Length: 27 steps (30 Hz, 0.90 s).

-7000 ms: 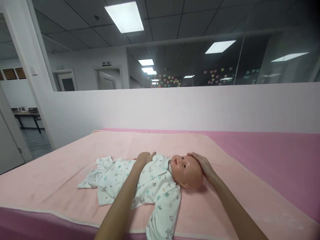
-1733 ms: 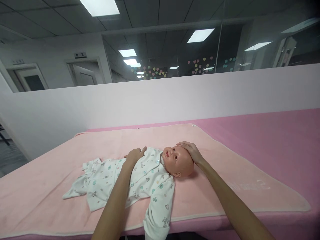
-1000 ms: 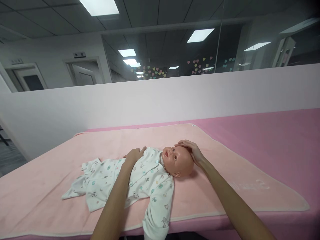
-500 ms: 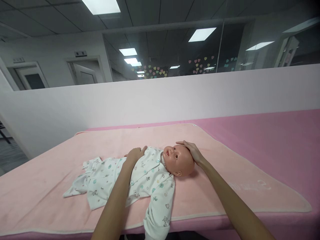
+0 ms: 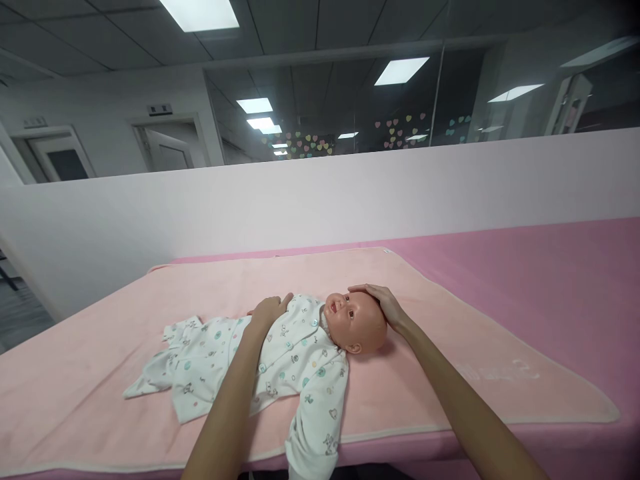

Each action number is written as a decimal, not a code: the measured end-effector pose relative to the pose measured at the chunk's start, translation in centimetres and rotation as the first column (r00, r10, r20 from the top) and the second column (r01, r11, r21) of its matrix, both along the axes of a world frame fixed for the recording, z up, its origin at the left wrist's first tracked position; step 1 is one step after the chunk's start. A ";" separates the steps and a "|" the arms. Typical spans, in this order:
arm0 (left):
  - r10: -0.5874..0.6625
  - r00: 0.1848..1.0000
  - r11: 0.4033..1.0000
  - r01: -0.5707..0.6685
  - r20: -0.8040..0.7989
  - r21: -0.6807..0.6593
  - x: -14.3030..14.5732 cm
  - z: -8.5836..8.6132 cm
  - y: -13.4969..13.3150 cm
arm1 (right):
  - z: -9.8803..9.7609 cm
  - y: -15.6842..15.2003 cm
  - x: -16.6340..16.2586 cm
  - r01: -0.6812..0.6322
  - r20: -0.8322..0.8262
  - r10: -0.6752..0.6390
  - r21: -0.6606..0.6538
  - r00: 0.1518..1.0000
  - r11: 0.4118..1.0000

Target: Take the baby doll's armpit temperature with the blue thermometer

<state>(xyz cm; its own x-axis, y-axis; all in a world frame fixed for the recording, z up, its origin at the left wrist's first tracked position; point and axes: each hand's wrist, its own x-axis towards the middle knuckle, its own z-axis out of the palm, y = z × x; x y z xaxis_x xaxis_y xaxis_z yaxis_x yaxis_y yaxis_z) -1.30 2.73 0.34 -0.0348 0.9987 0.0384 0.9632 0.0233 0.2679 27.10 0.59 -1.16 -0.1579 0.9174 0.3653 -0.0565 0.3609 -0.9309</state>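
Observation:
A bald baby doll lies on its back, its head to the right and its face turned upward. It wears a white printed top with buttons and matching trousers. Across the doll's middle rests my left hand, thumb apart, its other fingers dropping over the far side and partly hidden. My right hand lies flat over the crown and forehead, fingers stretched out and touching the head. One sleeve of the top reaches down over the near edge of the bed.
Beneath the doll spreads a peach blanket on a pink surface. A low white wall runs along the back, with glass windows above. At the far left, grey floor shows beyond the wall.
My right hand has slid very slightly toward the doll's face, its fingers lying closer on the head. The left hand and the doll stay in place; the view has shifted a little.

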 end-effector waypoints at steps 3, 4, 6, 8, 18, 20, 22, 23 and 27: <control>-0.007 1.000 1.000 0.007 0.002 0.007 -0.1 -0.2 0.2 | -0.2 0.3 0.2 -0.052 0.002 0.052 -0.011 0.999 0.999; -0.007 1.000 1.000 0.007 0.003 0.008 -0.2 -0.2 0.2 | -0.2 0.4 0.3 -0.055 0.004 0.056 -0.006 0.998 0.998; -0.008 1.000 1.000 0.008 0.007 0.011 -0.3 -0.3 0.3 | -0.3 0.5 0.3 -0.024 -0.007 0.024 0.008 1.000 1.000; -0.010 1.000 1.000 0.010 0.012 0.014 -0.3 -0.4 0.4 | -0.3 0.5 0.4 0.022 -0.054 -0.021 0.009 0.998 1.000; 0.003 1.000 1.000 -0.004 0.031 0.017 -0.1 -0.3 0.2 | -0.1 0.2 -0.1 -0.001 0.024 0.001 -0.011 1.000 1.000; 0.002 1.000 1.000 -0.002 0.030 0.017 -0.1 -0.2 0.1 | -0.2 0.3 -0.1 -0.006 0.011 0.006 -0.012 1.000 1.000; 0.001 1.000 1.000 -0.002 0.028 0.017 0.0 -0.1 0.0 | -0.4 0.4 -0.1 -0.019 -0.012 0.019 -0.011 1.000 1.000; 0.001 1.000 1.000 -0.001 0.027 0.017 0.0 -0.1 0.0 | -0.5 0.5 0.0 -0.026 -0.040 0.025 -0.023 0.999 0.999; -0.003 1.000 1.000 0.002 0.029 0.017 -0.1 -0.1 0.0 | -1.1 1.2 0.6 -0.070 -0.300 0.028 -0.131 0.954 0.989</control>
